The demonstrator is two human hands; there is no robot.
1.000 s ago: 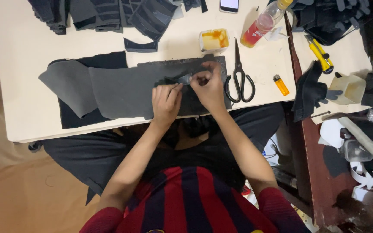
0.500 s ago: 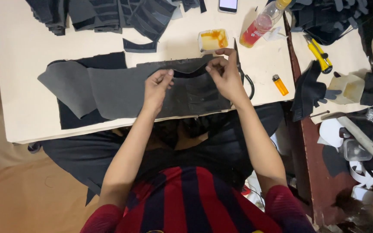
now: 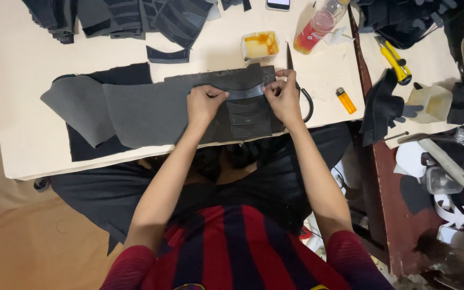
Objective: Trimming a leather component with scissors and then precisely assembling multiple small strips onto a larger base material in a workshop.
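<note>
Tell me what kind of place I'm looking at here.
Probably a small craft workshop for cutting and gluing fabric or leather-like pieces. Both hands press a curved dark strip onto grey sheet material; stacked dark cut pieces, a tub of yellow glue and a yellow utility knife lie nearby.

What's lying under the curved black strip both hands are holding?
Under the curved black strip lies a dark grey sheet with stacked black strips. Left hand and right hand hide its ends.

Scissors [image 3: 304, 99] right of fabric sheet [image 3: 151, 110]; lighter [image 3: 346, 100] farther right
</note>
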